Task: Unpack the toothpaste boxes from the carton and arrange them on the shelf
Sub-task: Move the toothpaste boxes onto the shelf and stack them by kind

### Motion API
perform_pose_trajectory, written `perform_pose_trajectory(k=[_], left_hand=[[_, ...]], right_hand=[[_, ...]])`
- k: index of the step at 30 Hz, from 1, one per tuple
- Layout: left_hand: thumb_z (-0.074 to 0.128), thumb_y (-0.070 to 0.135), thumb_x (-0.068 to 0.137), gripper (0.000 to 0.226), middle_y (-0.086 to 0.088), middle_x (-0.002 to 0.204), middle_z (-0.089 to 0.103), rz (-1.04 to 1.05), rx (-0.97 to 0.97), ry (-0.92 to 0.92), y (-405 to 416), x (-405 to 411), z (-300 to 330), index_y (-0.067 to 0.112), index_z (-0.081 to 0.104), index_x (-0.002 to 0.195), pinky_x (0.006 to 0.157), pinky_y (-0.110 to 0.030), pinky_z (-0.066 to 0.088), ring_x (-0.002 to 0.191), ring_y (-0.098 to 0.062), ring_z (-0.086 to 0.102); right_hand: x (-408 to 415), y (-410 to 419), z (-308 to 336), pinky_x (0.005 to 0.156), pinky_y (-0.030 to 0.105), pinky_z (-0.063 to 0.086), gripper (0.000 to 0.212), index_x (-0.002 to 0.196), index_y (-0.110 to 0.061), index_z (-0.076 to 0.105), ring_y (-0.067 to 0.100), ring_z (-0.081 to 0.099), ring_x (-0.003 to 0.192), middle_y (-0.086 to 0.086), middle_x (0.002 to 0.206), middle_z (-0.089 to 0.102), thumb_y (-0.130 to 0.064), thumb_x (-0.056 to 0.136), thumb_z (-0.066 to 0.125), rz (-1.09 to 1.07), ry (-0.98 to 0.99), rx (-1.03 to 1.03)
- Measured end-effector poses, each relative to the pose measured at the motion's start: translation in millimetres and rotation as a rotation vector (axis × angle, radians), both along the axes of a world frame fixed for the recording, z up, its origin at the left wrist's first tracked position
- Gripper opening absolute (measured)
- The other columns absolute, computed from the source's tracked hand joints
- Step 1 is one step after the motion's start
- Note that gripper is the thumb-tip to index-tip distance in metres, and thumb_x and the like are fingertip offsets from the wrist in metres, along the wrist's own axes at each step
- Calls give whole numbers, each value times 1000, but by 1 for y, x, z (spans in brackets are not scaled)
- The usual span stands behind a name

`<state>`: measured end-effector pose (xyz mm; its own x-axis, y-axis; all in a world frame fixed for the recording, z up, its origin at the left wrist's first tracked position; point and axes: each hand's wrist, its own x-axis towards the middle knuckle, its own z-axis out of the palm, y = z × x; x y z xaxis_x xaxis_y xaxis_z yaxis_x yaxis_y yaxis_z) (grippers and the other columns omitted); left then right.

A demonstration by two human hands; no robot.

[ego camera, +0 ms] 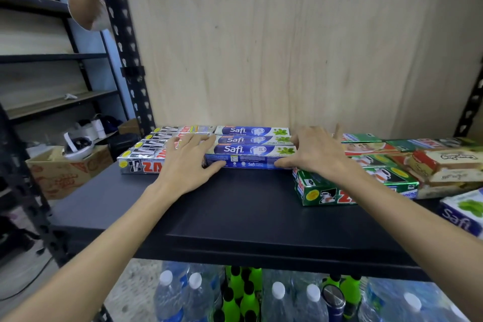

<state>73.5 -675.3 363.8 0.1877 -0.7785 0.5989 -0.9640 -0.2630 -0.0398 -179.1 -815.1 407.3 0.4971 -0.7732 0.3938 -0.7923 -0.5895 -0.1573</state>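
Under my fingers runs the black shelf [235, 206], backed by a pale wooden panel [287, 47] that rises beyond my fingertips. Below the shelf edge, nearer me than my fingers, stand clear water bottles [277, 300] with white caps and some green bottles [237, 293]. Off to the left of my left hand [187, 165], past the black upright, a brown carton [62, 175] sits lower down. Just beyond my fingers lie the blue Safi toothpaste boxes [251, 150], side by side in rows running away from me. My left hand has its fingers spread, the thumb touching the left end of the nearest blue box [248, 164], the others lying over the silver and red boxes [146, 157] that touch the blue ones on their left. My right hand [317, 151] also has its fingers spread, thumb against that box's right end. Under my right wrist lies a green box [334, 191], with more green and red packs [392, 149] further right. At the far right edge, well apart from my fingers, shows another Safi pack [462, 214]
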Motion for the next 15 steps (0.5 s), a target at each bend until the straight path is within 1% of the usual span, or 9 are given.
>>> perform_pose_trajectory(k=[1,4,6,8,9,10,12,14,15], left_hand=[[51,64,91,61,9,145,54,-8,10,10,-2,0,2,28,55,140,115,-52,20,138,-16,43],[54,62,93,57,12,149,51,3,41,39,-8,0,7,31,55,141,118,-51,15,141,-12,39],[53,60,94,55,12,150,50,16,62,64,-12,1,8,32,54,141,118,-50,12,142,-12,37],[54,57,95,50,12,148,51,16,61,82,-17,0,8,31,55,138,117,-48,12,142,-13,39],[54,55,96,48,11,148,52,17,56,85,-19,0,8,31,55,137,116,-47,12,141,-13,40],[54,55,96,48,11,147,52,20,52,87,-20,0,8,31,55,137,116,-46,12,141,-13,40],[54,56,96,51,12,149,51,26,51,84,-21,2,8,32,54,140,117,-47,12,142,-12,38],[52,58,96,55,11,152,47,33,75,78,-21,3,8,32,50,144,118,-50,12,145,-12,34],[51,57,97,55,11,153,46,34,85,71,-21,3,9,31,48,145,118,-51,12,145,-12,33]], right_hand=[[0,-4,-2,116,66,14,55,64,-24,43,22,59,96,-6,81,55,-65,61,79,15,-17,29],[1,-20,-4,111,63,23,61,63,-30,33,19,48,90,-13,73,44,-71,58,78,72,-52,139],[3,-27,-4,109,60,28,60,66,-31,37,18,46,90,-14,75,45,-73,57,78,98,-61,194],[6,-33,-4,109,58,30,57,77,-31,45,18,47,92,-12,85,51,-73,58,79,110,-70,203],[7,-34,-5,109,58,30,57,82,-32,48,18,49,93,-12,86,52,-73,58,79,114,-73,193],[7,-36,-6,108,57,30,55,81,-32,49,18,49,92,-15,82,51,-73,58,78,119,-75,177],[6,-38,-7,105,55,33,56,67,-29,43,16,49,84,-16,70,46,-73,60,77,135,-72,151],[6,-38,-6,97,48,36,59,64,-25,41,16,50,79,-14,66,47,-72,61,78,151,-68,147],[7,-38,-4,91,44,36,58,64,-25,42,17,51,81,-14,68,48,-71,61,78,152,-71,153]])
